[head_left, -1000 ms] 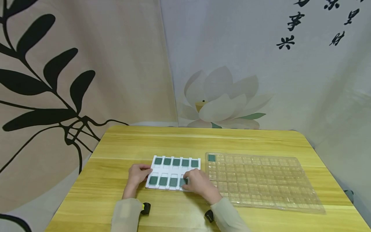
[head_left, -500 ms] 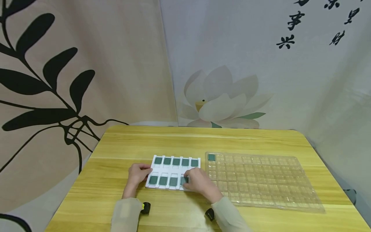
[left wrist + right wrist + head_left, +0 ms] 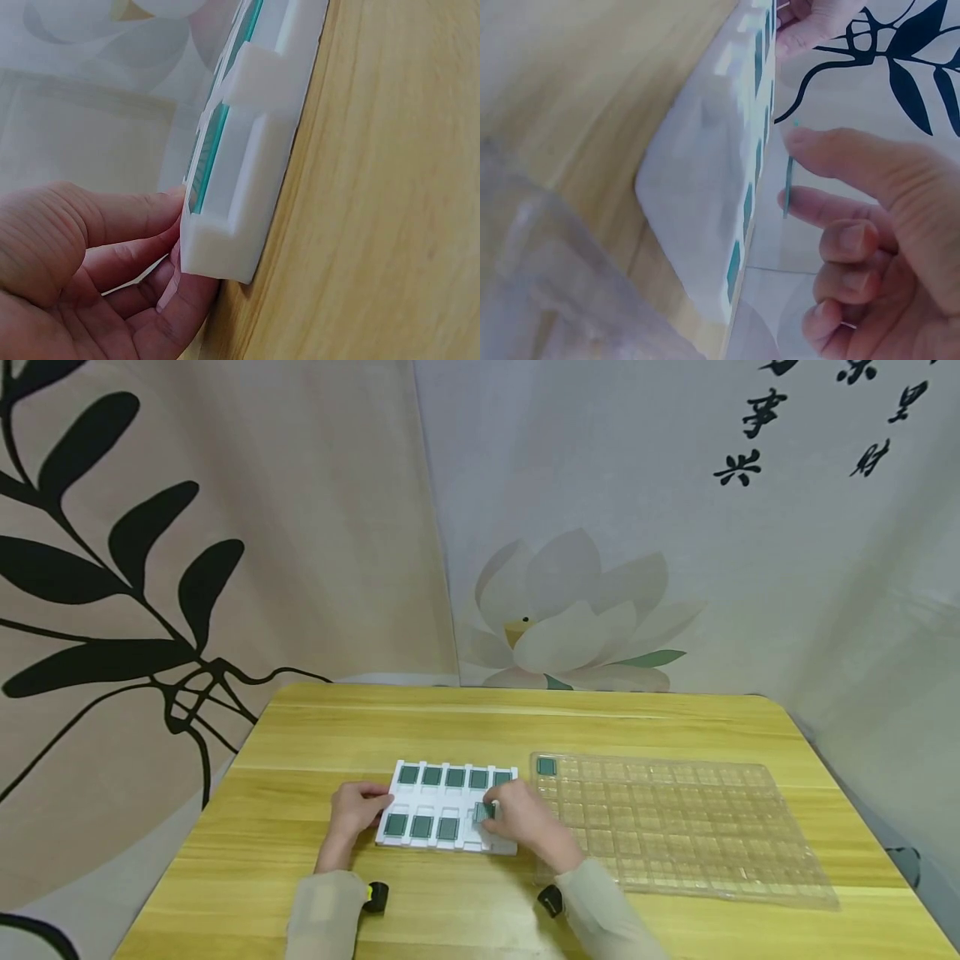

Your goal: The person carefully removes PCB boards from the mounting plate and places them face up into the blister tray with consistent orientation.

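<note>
A white tray (image 3: 435, 802) lies on the table, with dark green thin squares in its back row and front row. My left hand (image 3: 354, 814) grips the tray's left end; in the left wrist view the thumb (image 3: 135, 217) lies at its upper edge and the fingers are bent against its end. Between thumb and index finger, my right hand (image 3: 528, 822) pinches one thin green square (image 3: 788, 184), raised above the tray's right part. Its other fingers are curled. The front row's slot near the right hand shows white. That hand partly covers the back row's rightmost square.
Right of the white tray lies a large clear plastic tray (image 3: 675, 827) with many pockets. One green square (image 3: 547, 767) sits in its back left pocket. The wooden table (image 3: 450, 910) ends at a printed curtain (image 3: 600, 485) behind.
My right hand has lifted the green square out of the white tray's front row and moved it slightly back. The left hand keeps its grip on the tray.
</note>
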Motion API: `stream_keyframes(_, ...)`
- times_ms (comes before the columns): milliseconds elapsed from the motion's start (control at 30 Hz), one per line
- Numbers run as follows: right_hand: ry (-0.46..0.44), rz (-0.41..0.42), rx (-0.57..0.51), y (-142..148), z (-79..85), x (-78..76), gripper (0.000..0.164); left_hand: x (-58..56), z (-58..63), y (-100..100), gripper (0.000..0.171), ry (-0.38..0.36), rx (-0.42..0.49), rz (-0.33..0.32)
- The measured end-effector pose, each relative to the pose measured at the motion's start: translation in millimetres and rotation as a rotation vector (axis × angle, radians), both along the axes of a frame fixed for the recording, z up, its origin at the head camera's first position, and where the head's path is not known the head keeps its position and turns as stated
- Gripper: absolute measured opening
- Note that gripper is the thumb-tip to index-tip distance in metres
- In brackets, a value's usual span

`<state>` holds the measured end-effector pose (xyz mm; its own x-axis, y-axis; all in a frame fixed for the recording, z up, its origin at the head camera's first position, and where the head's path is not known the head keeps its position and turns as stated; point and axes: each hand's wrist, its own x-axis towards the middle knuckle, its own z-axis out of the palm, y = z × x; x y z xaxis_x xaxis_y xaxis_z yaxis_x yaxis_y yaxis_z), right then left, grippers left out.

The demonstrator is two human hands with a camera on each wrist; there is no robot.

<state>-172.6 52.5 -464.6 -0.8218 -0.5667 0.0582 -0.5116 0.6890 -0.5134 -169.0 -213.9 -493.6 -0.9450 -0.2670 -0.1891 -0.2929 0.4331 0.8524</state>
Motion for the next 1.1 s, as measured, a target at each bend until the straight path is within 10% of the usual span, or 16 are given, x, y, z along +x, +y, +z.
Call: stream_keyframes(1100, 0.033, -0.090, -0.017, 44.6, 3.6, -24.1, 0.025, 1.4, 0.9, -0.5, 0.018, -0.003, -0.014, -0.016)
